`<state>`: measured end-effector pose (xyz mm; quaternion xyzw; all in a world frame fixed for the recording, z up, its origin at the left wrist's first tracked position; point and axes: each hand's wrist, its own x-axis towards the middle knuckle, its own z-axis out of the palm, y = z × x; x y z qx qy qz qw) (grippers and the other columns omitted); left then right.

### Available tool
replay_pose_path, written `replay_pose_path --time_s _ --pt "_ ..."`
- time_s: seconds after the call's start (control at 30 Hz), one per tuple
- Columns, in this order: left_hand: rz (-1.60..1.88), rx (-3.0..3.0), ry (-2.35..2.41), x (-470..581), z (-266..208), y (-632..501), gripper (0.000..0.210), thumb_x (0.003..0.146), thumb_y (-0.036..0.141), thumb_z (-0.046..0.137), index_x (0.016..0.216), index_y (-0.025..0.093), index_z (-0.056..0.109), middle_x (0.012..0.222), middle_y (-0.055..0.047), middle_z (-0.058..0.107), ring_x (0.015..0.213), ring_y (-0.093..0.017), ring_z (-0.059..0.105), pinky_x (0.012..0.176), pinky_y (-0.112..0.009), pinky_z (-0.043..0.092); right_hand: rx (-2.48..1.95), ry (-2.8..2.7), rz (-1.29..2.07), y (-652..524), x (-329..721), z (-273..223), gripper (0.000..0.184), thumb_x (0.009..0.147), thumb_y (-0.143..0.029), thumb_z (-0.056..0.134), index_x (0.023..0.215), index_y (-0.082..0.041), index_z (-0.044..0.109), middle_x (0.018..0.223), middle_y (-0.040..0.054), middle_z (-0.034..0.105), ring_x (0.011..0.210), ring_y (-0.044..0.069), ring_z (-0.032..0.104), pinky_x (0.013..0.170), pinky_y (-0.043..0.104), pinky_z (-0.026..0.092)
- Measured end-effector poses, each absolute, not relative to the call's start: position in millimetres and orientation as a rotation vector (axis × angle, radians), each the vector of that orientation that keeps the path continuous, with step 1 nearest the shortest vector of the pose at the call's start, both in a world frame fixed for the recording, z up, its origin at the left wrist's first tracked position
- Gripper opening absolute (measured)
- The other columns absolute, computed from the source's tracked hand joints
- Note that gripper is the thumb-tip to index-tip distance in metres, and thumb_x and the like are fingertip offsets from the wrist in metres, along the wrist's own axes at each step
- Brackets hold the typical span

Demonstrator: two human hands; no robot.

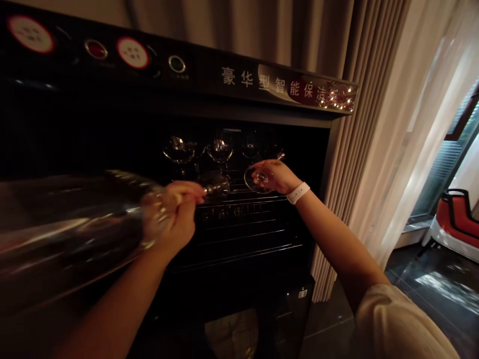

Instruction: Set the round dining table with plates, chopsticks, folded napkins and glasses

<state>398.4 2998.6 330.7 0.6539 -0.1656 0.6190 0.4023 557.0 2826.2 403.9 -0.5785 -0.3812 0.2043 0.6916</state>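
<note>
My left hand [181, 212] is closed around the stem of a wine glass. The large bowl of this wine glass [93, 224] lies on its side toward the left and is blurred, while its foot points right, into the cabinet. Inside the dark cabinet, my right hand [279, 174], with a white band at the wrist, grips another stemmed glass [258, 178]. The round foot of that glass faces me; its bowl is mostly hidden behind the fingers. Just behind both hands, several wine glasses [220, 149] stand upright in a row on a wire shelf [258, 201].
The black cabinet [202, 89] has a red button [96, 49], a green button [176, 64] and round stickers along its top panel. Beige curtains [344, 164] hang on the right side. Farther right is a red chair [456, 219] near a window.
</note>
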Motion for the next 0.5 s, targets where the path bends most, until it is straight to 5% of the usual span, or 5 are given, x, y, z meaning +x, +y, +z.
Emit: replay_pose_path --time_s 0.23,0.37,0.5 --pt "1.573 1.176 -0.544 351.4 317.5 2926.4 0.046 0.079 0.055 0.072 0.060 0.018 0.053 0.054 0.002 0.055 0.046 -0.012 0.047 0.040 -0.026 0.050 -1.171 -1.027 0.613 2687.1 468.9 349.6 0.030 0.083 -0.046 0.062 0.086 -0.017 0.065 0.066 0.0013 0.064 0.044 0.008 0.054 0.035 0.016 0.041" --pt "1.195 1.094 -0.468 341.4 289.8 2879.2 0.042 0.081 0.052 0.071 0.062 0.019 0.054 0.056 0.002 0.051 0.047 -0.011 0.045 0.040 -0.023 0.050 -1.413 -0.618 0.781 2569.9 441.4 288.3 0.059 0.085 -0.074 0.039 0.100 -0.023 0.065 0.063 0.0009 0.064 0.036 0.008 0.050 0.037 0.018 0.041" --pt "0.732 0.978 -0.342 347.1 248.4 2830.9 0.043 0.085 0.051 0.068 0.065 0.017 0.051 0.061 0.002 0.050 0.052 -0.009 0.046 0.047 -0.020 0.053 -1.350 -0.220 0.557 2487.7 411.3 212.9 0.078 0.082 -0.086 0.017 0.127 -0.037 0.057 0.105 0.0115 0.072 0.054 0.013 0.064 0.046 0.028 0.050"
